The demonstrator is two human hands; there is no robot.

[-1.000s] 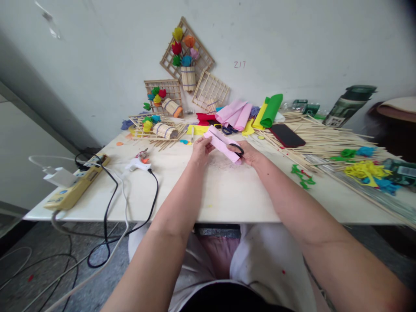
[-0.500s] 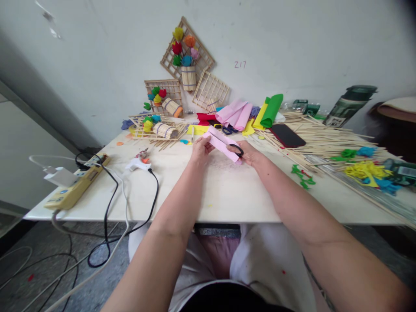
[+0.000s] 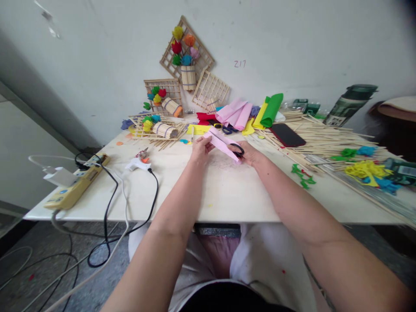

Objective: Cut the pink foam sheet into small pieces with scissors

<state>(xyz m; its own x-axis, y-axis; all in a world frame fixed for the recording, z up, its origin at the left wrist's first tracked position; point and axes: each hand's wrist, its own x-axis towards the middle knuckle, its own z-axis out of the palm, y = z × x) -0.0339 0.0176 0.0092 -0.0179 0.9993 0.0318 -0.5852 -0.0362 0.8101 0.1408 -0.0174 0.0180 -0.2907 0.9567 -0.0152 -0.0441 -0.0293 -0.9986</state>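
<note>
A strip of pink crepe paper (image 3: 218, 139) is held above the middle of the table, with my left hand (image 3: 203, 146) pinching its left end. My right hand (image 3: 247, 152) grips a pair of scissors (image 3: 238, 150) by the black handles. The scissors lie along the strip, and their blades are mostly hidden by paper and fingers. Just behind my hands are yellow paper (image 3: 197, 129), folded pink paper (image 3: 234, 113) and a second pair of scissors with dark blue handles (image 3: 228, 129).
A white glue gun (image 3: 139, 164) and a yellow power strip (image 3: 76, 184) with trailing cords are at the left. Wooden sticks (image 3: 320, 134), a phone (image 3: 287, 135) and green paper scraps (image 3: 303, 177) lie to the right. Stick lattices with paper flowers (image 3: 186, 52) lean on the wall.
The paper's right end has shifted slightly around the scissors. Both hands stay in nearly the same place, still gripping.
</note>
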